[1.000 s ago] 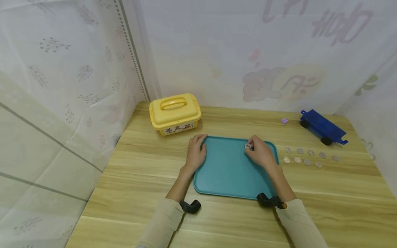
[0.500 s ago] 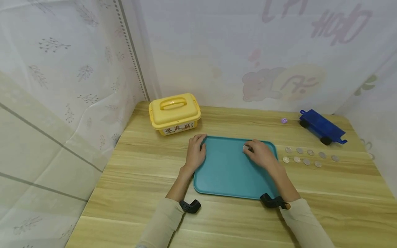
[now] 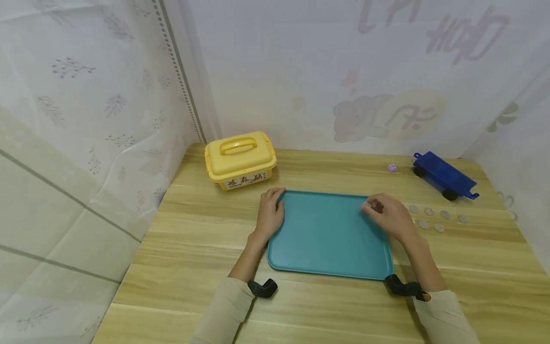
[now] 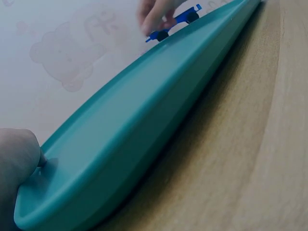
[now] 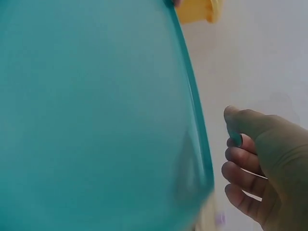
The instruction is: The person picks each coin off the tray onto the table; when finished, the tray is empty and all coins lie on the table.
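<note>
My left hand (image 3: 270, 214) grips the far left corner of a teal tray (image 3: 324, 236), with the thumb inside the rim. Close over the tray's far right corner, my right hand (image 3: 393, 217) pinches a coin (image 3: 367, 204) between thumb and fingertips. The right wrist view shows that coin (image 5: 234, 134) nearly edge-on, tinted teal, with the other fingers loosely curled below it. Several silver coins (image 3: 428, 211) lie in two rows on the table just right of the tray, some of them hidden behind my right hand.
A yellow lidded box (image 3: 240, 160) with a handle stands behind the tray at the left. At the back right are a blue toy trailer (image 3: 444, 174) with black wheels and a small purple block (image 3: 392, 167). Patterned cloth (image 3: 275, 76) hangs behind the wooden table (image 3: 206, 248).
My right hand has moved right with the coin, from over the tray's inside to its far right corner. The left hand has stayed on the tray. The head view has shifted slightly.
</note>
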A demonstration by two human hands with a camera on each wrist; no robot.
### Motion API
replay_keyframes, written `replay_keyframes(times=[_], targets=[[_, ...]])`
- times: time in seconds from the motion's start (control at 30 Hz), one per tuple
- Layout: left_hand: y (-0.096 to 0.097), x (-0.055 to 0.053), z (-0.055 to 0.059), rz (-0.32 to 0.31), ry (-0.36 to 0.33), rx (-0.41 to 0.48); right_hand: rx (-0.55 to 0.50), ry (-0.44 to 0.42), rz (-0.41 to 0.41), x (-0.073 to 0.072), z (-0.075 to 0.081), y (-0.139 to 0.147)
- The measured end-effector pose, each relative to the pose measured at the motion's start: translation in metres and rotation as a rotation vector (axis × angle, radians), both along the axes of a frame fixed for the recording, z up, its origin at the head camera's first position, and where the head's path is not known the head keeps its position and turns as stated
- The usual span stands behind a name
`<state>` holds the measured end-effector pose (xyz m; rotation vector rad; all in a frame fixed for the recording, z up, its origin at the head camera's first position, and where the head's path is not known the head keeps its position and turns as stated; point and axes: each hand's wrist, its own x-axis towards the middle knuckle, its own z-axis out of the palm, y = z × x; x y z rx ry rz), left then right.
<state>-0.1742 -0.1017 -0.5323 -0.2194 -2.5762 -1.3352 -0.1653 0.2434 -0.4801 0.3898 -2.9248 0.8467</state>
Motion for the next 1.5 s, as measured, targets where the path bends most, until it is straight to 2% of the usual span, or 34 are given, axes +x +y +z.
replay_keyframes(times=[0.1,0.4,0.57,0.77,0.93,1.13,1.5], targets=[[-0.001,0.0,0.001,0.001,-0.002,0.005,-0.015,0.019,-0.055,0.006,0.001,0.025],[0.0,0.001,0.002,0.0,-0.015,0.014,0.004,-0.051,-0.227,0.034,0.007,0.103],[0.001,0.0,0.001,-0.002,-0.012,0.007,0.026,-0.092,-0.295,0.047,0.002,0.145],[0.002,0.001,0.002,-0.006,-0.019,0.008,0.071,-0.087,-0.381,0.067,-0.007,0.185],[0.001,0.002,0.002,0.001,-0.007,0.008,0.109,-0.06,-0.379,0.073,-0.017,0.195],[0.0,0.002,0.001,0.004,-0.003,0.006,0.095,-0.011,-0.37,0.074,-0.025,0.197],[0.001,0.001,0.001,0.004,0.014,-0.005,0.049,0.023,-0.403,0.075,-0.029,0.193]])
